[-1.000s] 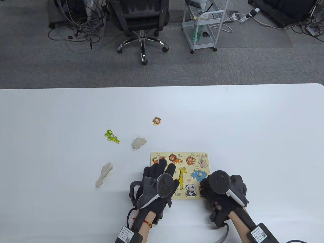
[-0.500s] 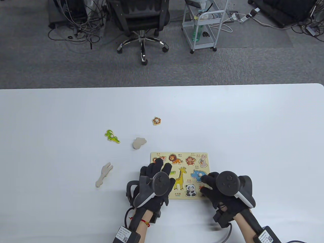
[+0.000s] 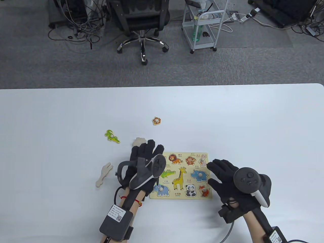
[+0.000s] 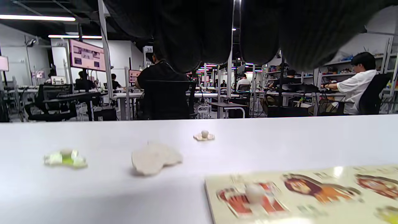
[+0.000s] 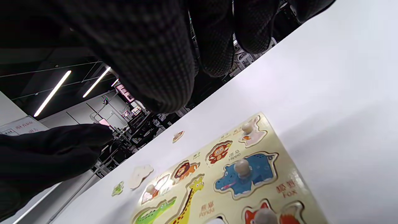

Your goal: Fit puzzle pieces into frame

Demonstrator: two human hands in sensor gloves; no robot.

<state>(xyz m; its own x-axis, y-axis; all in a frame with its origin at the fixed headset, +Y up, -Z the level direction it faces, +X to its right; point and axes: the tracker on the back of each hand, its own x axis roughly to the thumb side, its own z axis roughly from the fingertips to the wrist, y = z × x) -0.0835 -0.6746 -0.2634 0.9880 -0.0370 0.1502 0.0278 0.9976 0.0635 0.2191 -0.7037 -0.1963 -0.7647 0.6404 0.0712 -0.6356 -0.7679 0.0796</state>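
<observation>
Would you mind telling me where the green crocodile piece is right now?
In the table view the green crocodile piece lies loose on the table, left of the puzzle frame and just left of a face-down plain piece.

**Colours on the white table**

We see a pale yellow puzzle frame (image 3: 193,198) printed with animals: a blue hippo piece (image 3: 199,175), a blue elephant piece (image 3: 161,190) and a black-and-white panda piece (image 3: 190,190). Left of the frame lie a green crocodile piece (image 3: 112,136) and two plain beige, unpainted pieces (image 3: 104,174) (image 3: 139,140). Beyond the frame sits an orange-brown piece (image 3: 157,121). Both gloves (image 3: 144,162) (image 3: 229,186) are black with grey trackers.
</observation>
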